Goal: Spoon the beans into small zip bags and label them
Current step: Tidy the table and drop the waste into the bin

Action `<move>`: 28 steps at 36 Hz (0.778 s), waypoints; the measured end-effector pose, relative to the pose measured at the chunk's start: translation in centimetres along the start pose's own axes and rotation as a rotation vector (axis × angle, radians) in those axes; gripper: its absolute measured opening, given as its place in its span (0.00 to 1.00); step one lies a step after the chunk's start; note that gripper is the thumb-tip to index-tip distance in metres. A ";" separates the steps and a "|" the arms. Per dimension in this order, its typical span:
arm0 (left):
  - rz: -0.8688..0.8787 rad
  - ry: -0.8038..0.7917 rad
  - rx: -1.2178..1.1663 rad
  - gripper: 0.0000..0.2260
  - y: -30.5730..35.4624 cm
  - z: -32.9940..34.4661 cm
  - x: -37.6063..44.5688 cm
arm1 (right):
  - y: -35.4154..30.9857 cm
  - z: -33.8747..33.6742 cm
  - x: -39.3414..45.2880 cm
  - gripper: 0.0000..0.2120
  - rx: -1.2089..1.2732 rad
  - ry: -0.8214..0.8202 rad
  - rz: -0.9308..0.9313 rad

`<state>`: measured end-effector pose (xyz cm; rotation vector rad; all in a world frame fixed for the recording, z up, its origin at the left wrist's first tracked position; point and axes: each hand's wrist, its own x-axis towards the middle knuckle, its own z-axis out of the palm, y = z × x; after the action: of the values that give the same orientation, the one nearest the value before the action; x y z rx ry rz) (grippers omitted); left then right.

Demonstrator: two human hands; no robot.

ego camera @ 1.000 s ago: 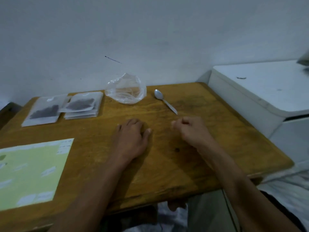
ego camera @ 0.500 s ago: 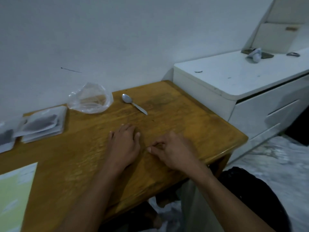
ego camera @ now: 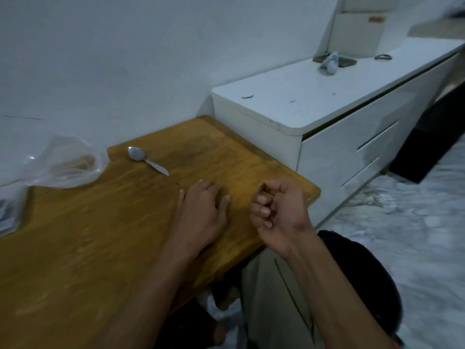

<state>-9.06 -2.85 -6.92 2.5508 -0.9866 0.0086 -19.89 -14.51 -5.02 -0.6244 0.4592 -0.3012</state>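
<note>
The left hand (ego camera: 201,212) lies flat on the wooden surface (ego camera: 100,235), fingers spread, holding nothing; the right hand (ego camera: 279,212) hovers beside it, curled loosely, empty; the spoon (ego camera: 144,159) lies beyond the left hand; a clear plastic bag (ego camera: 68,165) sits left of the spoon; zip bags (ego camera: 8,210) at the far left edge.

No readable text, labels or numbers anywhere in view.
</note>
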 end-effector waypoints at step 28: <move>0.431 -0.218 0.136 0.26 13.7 8.0 5.9 | 1.9 -28.4 2.1 0.33 -0.989 0.953 -0.089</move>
<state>-14.60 -18.83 -8.36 2.4413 -1.6554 -0.0849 -31.92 -27.76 -27.21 -1.4653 1.5455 -0.4478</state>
